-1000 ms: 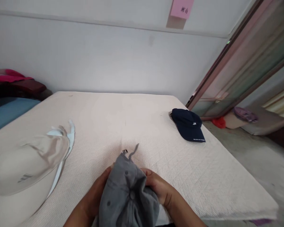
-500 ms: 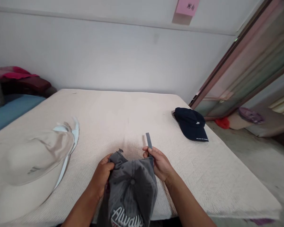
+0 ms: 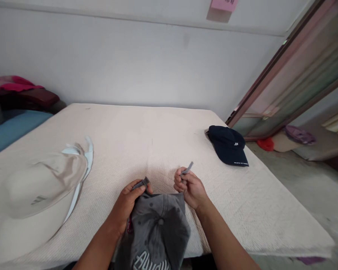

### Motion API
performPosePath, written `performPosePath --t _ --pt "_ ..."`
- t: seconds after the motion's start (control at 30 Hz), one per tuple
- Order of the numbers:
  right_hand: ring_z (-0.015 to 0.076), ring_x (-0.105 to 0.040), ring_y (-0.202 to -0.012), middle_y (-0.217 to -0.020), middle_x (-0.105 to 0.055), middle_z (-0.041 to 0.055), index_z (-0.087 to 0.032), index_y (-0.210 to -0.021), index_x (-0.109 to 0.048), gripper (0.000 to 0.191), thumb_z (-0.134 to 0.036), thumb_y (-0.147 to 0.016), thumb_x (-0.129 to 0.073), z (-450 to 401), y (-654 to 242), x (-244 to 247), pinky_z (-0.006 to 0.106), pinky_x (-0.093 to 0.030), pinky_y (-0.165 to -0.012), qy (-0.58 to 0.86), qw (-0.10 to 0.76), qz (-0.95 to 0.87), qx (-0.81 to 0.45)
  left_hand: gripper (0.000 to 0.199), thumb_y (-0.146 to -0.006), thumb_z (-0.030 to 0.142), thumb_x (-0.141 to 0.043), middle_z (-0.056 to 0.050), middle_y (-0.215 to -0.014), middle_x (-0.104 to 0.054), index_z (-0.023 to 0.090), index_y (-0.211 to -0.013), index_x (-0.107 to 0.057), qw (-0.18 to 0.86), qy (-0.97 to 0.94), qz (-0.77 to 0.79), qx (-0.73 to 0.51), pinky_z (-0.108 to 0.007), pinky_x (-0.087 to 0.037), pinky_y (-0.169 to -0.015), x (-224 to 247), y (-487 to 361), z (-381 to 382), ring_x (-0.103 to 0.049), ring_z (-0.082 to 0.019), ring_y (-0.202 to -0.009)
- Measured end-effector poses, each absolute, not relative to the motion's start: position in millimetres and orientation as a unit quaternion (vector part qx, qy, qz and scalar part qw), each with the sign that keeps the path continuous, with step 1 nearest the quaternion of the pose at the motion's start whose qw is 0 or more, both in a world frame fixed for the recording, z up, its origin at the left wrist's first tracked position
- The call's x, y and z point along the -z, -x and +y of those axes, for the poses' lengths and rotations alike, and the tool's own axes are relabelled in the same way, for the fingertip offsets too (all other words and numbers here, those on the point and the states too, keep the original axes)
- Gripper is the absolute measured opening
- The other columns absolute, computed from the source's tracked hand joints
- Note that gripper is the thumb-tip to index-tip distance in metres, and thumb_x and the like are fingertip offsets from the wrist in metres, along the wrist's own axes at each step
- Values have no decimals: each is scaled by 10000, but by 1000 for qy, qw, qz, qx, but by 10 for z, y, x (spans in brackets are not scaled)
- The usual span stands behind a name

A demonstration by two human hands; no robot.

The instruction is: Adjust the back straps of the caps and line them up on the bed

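A dark grey cap [image 3: 160, 228] with white stitched lettering hangs between my hands at the near edge of the covered table. My left hand [image 3: 129, 200] pinches the cap's left back edge, where a short strap end with a buckle [image 3: 145, 182] sticks up between thumb and fingers. On the other side, my right hand [image 3: 190, 187] is closed on the long grey strap [image 3: 187, 169], whose free end points up and right out of the fingers. The buckle and the strap end are apart.
A beige cap [image 3: 39, 191] with pale blue ties lies at the left of the table [image 3: 129, 131]. A navy cap [image 3: 227, 144] sits at the back right. Behind stands a white wall [image 3: 115, 63]; at right, a sliding door [image 3: 270, 90].
My left hand has shifted its hold to the buckle end, which now shows more clearly. The strap in my right hand has tilted from nearly upright to the right, with less of it sticking out.
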State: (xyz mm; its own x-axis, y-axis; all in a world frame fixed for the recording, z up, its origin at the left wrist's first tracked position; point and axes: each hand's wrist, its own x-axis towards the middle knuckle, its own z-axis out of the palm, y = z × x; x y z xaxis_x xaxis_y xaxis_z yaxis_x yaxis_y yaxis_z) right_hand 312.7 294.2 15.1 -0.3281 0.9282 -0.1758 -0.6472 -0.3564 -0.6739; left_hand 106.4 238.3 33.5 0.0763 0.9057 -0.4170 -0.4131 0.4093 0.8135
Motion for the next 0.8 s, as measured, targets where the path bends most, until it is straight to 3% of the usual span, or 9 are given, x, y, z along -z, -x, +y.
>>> performPosePath --t 0.1,0.2,0.57,0.67,0.8 --pt "25 -225 -360 -502 -440 -64 -161 -759 -583 150 -305 -795 -606 2898 -3042 -141 195 -151 -389 303 452 -293 -786 161 -742 225 -685 2 -687 -614 167 -893 -686 707 -252 459 -476 -202 -410 -567 -326 -1109 2375 -539 -105 -591" --pt "25 -198 -367 -466 -388 -88 -166 -777 -574 262 -420 -816 -626 2840 -2946 -149 197 -122 -398 310 397 -349 -790 151 -753 197 -656 11 -651 -583 172 -902 -668 719 -234 443 -482 -198 -396 -558 -330 -1155 2371 -518 -102 -581" --pt "43 -253 -401 -471 -452 -80 -181 -782 -543 178 -329 -776 -644 2790 -2934 -200 198 -116 -409 318 338 -400 -790 125 -785 286 -667 44 -578 -494 164 -802 -646 714 -248 442 -483 -181 -322 -482 -307 -1207 2393 -420 -71 -501" --pt "46 -242 -407 -466 -428 -82 -172 -788 -564 205 -367 -802 -626 2789 -2932 -213 202 -110 -412 306 324 -420 -791 126 -804 288 -640 45 -574 -483 162 -805 -647 737 -234 417 -478 -190 -313 -469 -309 -1206 2389 -406 -72 -481" --pt "47 -233 -414 -493 -424 -74 -151 -829 -624 279 -428 -836 -593 2780 -2918 -215 210 -120 -416 301 294 -463 -780 211 -802 276 -635 35 -558 -479 149 -643 -578 754 -220 392 -478 -199 -342 -486 -366 -1218 2373 -426 -77 -487"
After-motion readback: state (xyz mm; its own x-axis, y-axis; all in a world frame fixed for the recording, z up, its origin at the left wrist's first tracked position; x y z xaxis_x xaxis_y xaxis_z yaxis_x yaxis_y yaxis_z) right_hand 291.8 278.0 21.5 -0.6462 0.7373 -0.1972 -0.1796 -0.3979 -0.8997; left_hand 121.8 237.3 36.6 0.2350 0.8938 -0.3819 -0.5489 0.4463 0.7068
